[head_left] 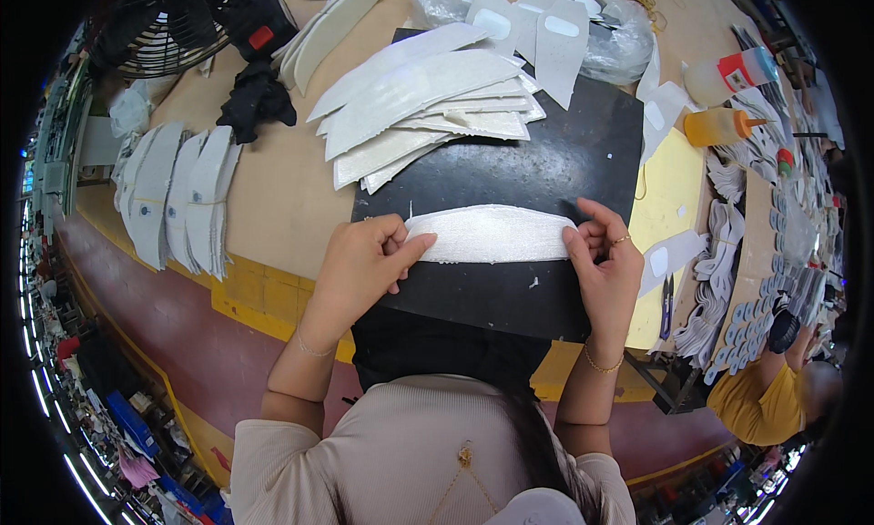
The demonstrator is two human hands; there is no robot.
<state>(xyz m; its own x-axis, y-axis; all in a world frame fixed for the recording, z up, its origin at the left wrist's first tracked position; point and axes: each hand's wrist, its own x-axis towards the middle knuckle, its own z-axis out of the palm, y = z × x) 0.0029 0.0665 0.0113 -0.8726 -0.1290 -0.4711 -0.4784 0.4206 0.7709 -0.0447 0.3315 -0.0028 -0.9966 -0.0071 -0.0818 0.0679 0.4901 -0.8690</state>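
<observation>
A curved white fabric panel (496,235) stretches between my two hands above a black mat (455,297). My left hand (375,256) pinches its left end between thumb and fingers. At the other end, my right hand (603,252) grips the corner with the thumb on top, its index finger raised. A short loose thread sticks up near the panel's left tip. Just beyond lies a loose stack of similar white panels (428,97), fanned over the mat's far left part.
Tied bundles of white pieces (177,197) stand at the table's left edge, below a black fan (168,24). To the right are an orange-filled bottle (719,126), a clear bottle (728,74), snips (667,306) and grey-white cutouts (560,47). A person in yellow (760,402) sits at the lower right.
</observation>
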